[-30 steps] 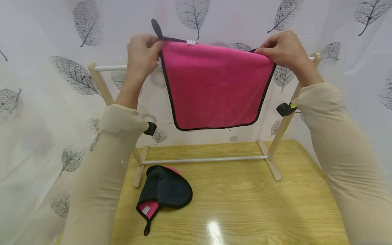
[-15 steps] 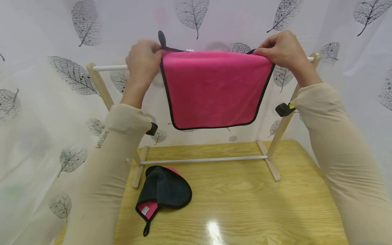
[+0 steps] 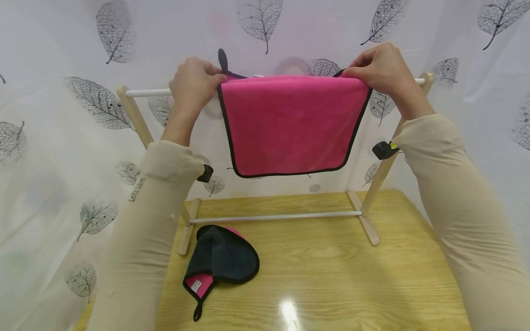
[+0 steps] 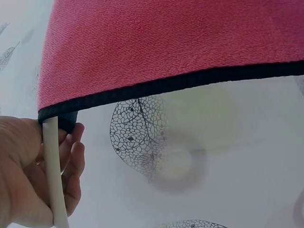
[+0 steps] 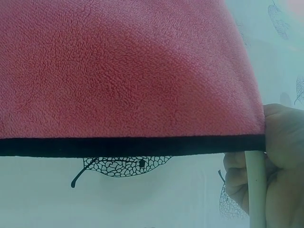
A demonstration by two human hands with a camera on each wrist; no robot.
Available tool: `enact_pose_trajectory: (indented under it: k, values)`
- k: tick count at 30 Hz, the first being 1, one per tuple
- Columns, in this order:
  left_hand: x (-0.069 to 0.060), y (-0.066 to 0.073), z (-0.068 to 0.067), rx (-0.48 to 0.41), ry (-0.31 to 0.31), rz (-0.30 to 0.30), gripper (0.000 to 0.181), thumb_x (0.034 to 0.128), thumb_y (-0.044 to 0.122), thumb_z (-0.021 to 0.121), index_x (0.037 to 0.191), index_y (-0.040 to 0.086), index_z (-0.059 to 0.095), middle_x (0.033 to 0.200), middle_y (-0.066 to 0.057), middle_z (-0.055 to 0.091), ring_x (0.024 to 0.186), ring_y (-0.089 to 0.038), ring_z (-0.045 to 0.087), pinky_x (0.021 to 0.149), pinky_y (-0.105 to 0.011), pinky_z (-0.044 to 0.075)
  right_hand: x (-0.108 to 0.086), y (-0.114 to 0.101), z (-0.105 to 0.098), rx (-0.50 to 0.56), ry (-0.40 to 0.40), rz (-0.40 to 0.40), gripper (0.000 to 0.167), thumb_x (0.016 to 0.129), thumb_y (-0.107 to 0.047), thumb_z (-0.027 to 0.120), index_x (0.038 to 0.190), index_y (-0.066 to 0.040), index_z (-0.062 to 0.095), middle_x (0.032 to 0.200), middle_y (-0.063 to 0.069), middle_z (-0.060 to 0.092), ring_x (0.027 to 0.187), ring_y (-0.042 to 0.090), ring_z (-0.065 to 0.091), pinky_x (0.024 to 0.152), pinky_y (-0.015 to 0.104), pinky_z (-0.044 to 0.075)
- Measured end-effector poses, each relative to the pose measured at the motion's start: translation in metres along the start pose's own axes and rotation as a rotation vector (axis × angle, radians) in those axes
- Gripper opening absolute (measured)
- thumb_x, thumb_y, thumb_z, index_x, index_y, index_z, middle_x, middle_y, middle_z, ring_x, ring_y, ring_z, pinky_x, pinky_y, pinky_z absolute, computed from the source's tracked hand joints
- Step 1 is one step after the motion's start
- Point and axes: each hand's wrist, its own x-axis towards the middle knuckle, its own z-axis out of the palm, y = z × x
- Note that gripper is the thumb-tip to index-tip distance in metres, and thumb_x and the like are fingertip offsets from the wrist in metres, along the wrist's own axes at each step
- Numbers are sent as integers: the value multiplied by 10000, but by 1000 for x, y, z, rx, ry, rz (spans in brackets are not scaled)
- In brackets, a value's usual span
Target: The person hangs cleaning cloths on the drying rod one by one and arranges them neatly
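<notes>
A pink towel [image 3: 294, 126] with black edging hangs over the white top rod [image 3: 149, 93] of a wooden rack. At its upper left edge my left hand [image 3: 192, 85] pinches the cloth, close to a black hanging loop [image 3: 222, 60] that sticks up. My right hand [image 3: 383, 69] pinches the upper right edge between thumb and fingers. The left wrist view has the rod [image 4: 53, 171] running out from under the towel, past the left palm. Similarly, in the right wrist view the rod [image 5: 257, 190] comes out beside the right hand [image 5: 285, 137]. The towel's back part is mostly hidden.
A second towel [image 3: 233, 259], dark grey with pink showing, lies crumpled on the wooden table [image 3: 331, 280] at the left. The rack's lower bar [image 3: 277, 216] and its feet stand toward the table's back. Behind everything hangs a leaf-printed curtain [image 3: 54, 46].
My left hand has moved down and slightly right, lowering the towel's left side and loop. The back edge with its white label has sunk behind the fold. The right hand has barely moved.
</notes>
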Motion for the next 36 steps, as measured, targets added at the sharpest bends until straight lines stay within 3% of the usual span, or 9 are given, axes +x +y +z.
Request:
enact_pose_trajectory:
  k: [12,18,24,31,36]
  values:
    - [2,1,-4,3,-87,-48,488,991,487,653,1430,275,631,1476,36,586,1318,-227,537,1120,-495,322,-3,1,1,-19,-2,1,450,922,-396,760,1198,-41,766,868,-119,647,902,100,496,686,272,422]
    - [0,2,-6,1,-90,-55,558,977,504,649,1487,288,580,1559,4,498,1397,-247,471,1133,-504,310,-2,0,2,-38,9,2,462,923,-405,747,1201,-36,764,863,-109,644,897,106,495,678,278,421]
    - [-2,1,-6,-3,-76,-45,486,993,499,641,1430,286,640,1444,42,615,1323,-214,543,1109,-482,346,-3,0,2,-45,12,1,460,926,-398,739,1204,-32,762,869,-102,641,889,114,498,672,278,425]
    - [-7,-4,-7,-27,-50,51,464,1009,513,611,1357,220,704,1331,-7,692,1208,-201,582,1023,-457,423,-2,-1,2,-39,12,3,461,930,-396,737,1214,-33,758,877,-93,644,872,119,512,650,255,437]
    - [-12,-13,-13,-71,-129,174,583,1035,581,485,1346,136,699,1354,-82,659,1258,-244,546,1044,-493,405,-1,-2,2,-40,10,0,457,932,-392,735,1211,-30,759,872,-102,641,881,110,504,639,247,436]
